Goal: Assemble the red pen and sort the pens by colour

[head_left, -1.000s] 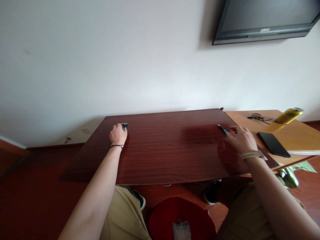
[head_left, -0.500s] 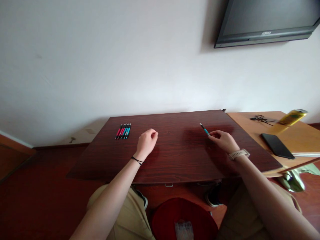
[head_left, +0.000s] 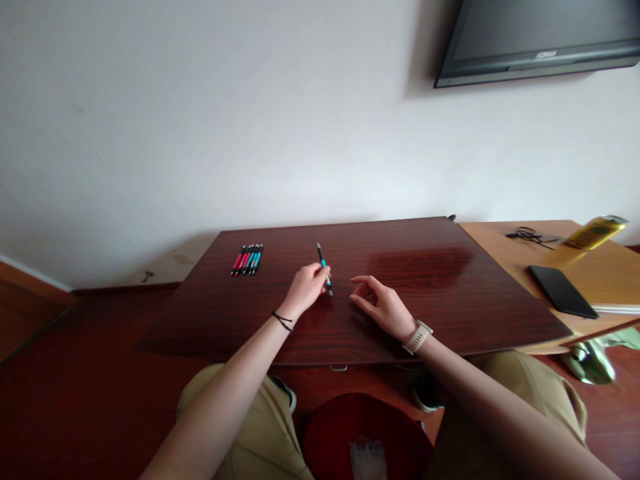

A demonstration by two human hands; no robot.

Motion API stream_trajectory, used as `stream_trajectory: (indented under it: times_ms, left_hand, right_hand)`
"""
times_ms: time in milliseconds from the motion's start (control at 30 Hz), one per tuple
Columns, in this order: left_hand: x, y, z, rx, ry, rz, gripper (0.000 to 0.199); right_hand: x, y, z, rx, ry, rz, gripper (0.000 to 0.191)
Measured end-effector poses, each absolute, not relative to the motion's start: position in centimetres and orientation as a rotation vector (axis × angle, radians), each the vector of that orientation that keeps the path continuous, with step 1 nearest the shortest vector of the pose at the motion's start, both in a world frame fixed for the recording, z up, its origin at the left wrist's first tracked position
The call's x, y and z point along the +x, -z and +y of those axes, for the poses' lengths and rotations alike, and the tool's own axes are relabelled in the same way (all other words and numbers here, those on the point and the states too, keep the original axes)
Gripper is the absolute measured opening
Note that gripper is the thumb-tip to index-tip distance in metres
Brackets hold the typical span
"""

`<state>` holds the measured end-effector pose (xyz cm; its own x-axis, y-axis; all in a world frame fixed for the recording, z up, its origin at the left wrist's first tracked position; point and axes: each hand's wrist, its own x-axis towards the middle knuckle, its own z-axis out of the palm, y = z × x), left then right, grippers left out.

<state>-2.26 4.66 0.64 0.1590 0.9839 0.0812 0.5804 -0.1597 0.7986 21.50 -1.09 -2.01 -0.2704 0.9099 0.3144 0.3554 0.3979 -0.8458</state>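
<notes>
Between the thumb and fingers of my left hand [head_left: 307, 288] is a blue and black pen [head_left: 323, 257], its tip end pointing away from me over the dark brown table [head_left: 280, 333]. My right hand [head_left: 383, 307] is just to the right of it, fingers curved and apart, with nothing in it. On the left part of the table, several pens [head_left: 247, 260] lie side by side in a close row, pink ones at the left and blue ones at the right.
A lighter wooden table [head_left: 615, 267] adjoins on the right, bearing a black phone [head_left: 563, 291], a dark cable [head_left: 530, 235] and a yellow can [head_left: 597, 232]. A television [head_left: 545, 40] hangs on the wall. Below the front edge is a red stool [head_left: 325, 433] with a clear plastic packet [head_left: 369, 459].
The blue pen has passed from my right hand to my left. My right hand has come leftward to mid-table and opened. The row of pens stays put.
</notes>
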Motion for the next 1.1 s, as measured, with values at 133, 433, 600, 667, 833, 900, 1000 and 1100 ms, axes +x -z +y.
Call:
stream_trajectory:
  times_ms: [133,433,600,667,833,900,1000,1100]
  left_hand:
    - [-8.9,-2.1,7.9,2.155,-0.603,2.263,0.036]
    - [-15.2,-0.3,12.3,1.966,-0.251,2.622,0.034]
    - [-15.5,0.4,13.3,1.961,-0.284,2.662,0.034]
    - [-15.8,0.6,13.4,1.946,-0.301,2.673,0.033]
    - [-16.5,0.4,13.3,1.864,-0.328,2.678,0.031]
    - [-16.3,0.1,13.2,1.865,-0.346,2.664,0.03]
    - [-14.9,-0.7,12.2,1.948,-0.419,2.594,0.029]
    - [-12.0,-1.5,9.7,2.181,-0.5,2.359,0.025]
  right_hand:
    - [22.9,1.6,-0.9,-1.156,-0.771,-1.819,0.03]
    - [23.3,2.0,-0.9,-1.202,-0.744,-1.898,0.028]
    - [23.5,2.0,-0.8,-1.211,-0.753,-1.899,0.028]
    - [23.7,2.0,-0.8,-1.221,-0.749,-1.9,0.028]
    - [24.3,1.9,-0.8,-1.231,-0.742,-1.9,0.028]
    - [24.8,2.0,-0.5,-1.23,-0.729,-1.9,0.028]
    - [25.8,2.4,0.2,-1.227,-0.668,-1.932,0.029]
    - [26.5,2.8,1.0,-1.208,-0.528,-2.035,0.029]
